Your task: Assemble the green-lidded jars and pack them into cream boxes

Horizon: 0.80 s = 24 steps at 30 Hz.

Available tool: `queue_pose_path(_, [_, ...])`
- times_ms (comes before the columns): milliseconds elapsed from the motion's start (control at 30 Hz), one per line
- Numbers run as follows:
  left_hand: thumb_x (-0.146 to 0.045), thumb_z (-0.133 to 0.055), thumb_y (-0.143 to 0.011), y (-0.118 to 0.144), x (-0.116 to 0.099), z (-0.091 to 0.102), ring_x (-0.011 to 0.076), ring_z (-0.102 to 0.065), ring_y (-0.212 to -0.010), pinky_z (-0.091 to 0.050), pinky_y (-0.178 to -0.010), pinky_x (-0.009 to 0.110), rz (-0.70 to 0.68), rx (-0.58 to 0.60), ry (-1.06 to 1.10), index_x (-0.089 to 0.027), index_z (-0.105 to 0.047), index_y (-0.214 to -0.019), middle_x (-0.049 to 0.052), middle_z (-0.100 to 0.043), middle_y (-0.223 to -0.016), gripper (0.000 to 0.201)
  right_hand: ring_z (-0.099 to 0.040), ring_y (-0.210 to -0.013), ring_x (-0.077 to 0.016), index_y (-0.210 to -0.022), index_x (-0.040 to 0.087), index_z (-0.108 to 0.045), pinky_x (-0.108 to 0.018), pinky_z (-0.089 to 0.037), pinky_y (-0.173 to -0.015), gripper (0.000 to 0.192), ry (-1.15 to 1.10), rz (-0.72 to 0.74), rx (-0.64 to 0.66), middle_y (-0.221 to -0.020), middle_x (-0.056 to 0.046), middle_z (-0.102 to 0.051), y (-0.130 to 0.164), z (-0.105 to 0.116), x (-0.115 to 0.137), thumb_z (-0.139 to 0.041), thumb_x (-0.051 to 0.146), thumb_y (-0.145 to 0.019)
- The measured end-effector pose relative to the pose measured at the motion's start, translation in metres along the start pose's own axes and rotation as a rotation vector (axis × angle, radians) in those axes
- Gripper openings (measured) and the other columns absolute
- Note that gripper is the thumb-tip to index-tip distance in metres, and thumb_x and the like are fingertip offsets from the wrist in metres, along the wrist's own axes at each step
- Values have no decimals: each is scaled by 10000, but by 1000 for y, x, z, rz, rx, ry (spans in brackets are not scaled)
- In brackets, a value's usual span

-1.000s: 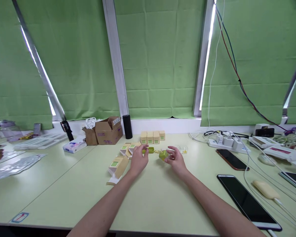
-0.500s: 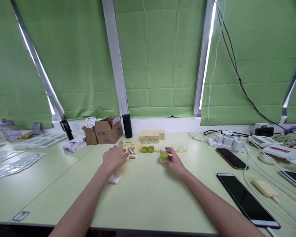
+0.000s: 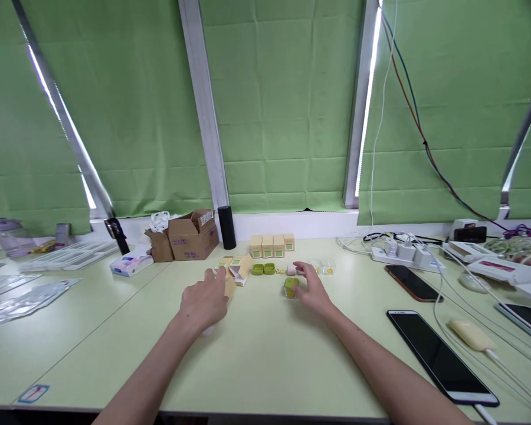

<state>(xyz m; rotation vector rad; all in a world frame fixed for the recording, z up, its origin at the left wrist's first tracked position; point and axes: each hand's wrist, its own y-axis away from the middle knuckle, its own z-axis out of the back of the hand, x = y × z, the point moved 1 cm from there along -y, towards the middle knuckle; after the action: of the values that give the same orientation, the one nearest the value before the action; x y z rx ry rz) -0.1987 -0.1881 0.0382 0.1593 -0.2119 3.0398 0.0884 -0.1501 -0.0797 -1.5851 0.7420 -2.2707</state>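
The person's left hand (image 3: 203, 302) reaches over a small tan cardboard box with a white inner flap (image 3: 230, 289) lying on the pale green tabletop (image 3: 269, 366); the hand hides most of it, so whether the fingers pinch it cannot be told. The right hand (image 3: 313, 290) is spread, thumb and fingers apart, just beside a small clear container with a green top (image 3: 290, 287) that stands on the tabletop; whether the thumb touches it is unclear. Behind the container lies a small whitish piece (image 3: 291, 270), with two square, green, shallow trays (image 3: 269, 268) to its left and small clear plastic cups (image 3: 328, 268) to its right. Four upright tan cardboard boxes (image 3: 268, 247) stand farther back.
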Motion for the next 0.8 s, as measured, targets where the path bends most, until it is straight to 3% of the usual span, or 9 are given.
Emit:
queue_pose_path(167, [-276,-461,-931,6,-33,12,295,-684,-850,-521,-732,415,-124,-256,220,-267,-430,-1359,166,-538,-1372,429,-588,-1106,-314,-1200,270,-626,-518,-457,-1005,353,23,108,-143,-1132,-91,-674,1,5,27,-659,290,-850])
queue_pose_path(300, [-336,-480,-969,-12,-69,-3,260,-679,-848,-533,-662,364,-281,-504,454,-283,-457,-1341,141,-480,-1492,376,-602,-1100,-314,-1135,291,-670,-517,-449,-1026,253,-47,105,-109,-1142,-87,-702,6,2,43,-664,388,-902])
queue_pose_path(400, [-323,-560,-941,-28,-94,-17,259,-690,-919,-543,-651,319,-394,-628,666,-275,-523,-1284,135,-501,-1495,348,-609,-1135,-316,-1168,300,-681,-526,-424,-1074,321,-125,58,-86,-1172,-85,-718,7,-2,48,-691,468,-894])
queue_pose_path(500, [-318,-605,-928,-35,-112,-27,277,-708,-985,-557,-709,315,-445,-642,800,-248,-562,-1233,150,-521,-1481,316,-624,-1138,-311,-1195,289,-684,-509,-436,-1069,391,-213,9,-92,-1151,-85,-730,5,-5,48,-717,507,-872])
queue_pose_path(667, [-203,-594,-891,-27,-123,-38,351,-685,-1118,-573,-830,441,-547,-582,739,-233,-504,-1317,198,-457,-1543,437,-651,-1064,-289,-1215,255,-672,-447,-475,-991,401,-232,-9,-90,-1081,-83,-731,4,-4,47,-711,468,-878])
queue_pose_path(800, [-212,-617,-882,-18,-117,-42,389,-472,-1417,-531,-1000,536,-708,-640,789,-225,-400,-1413,211,-403,-1572,573,-666,-1015,-279,-1182,245,-663,-412,-482,-924,356,-216,-24,-100,-1104,-84,-742,2,1,48,-666,470,-907])
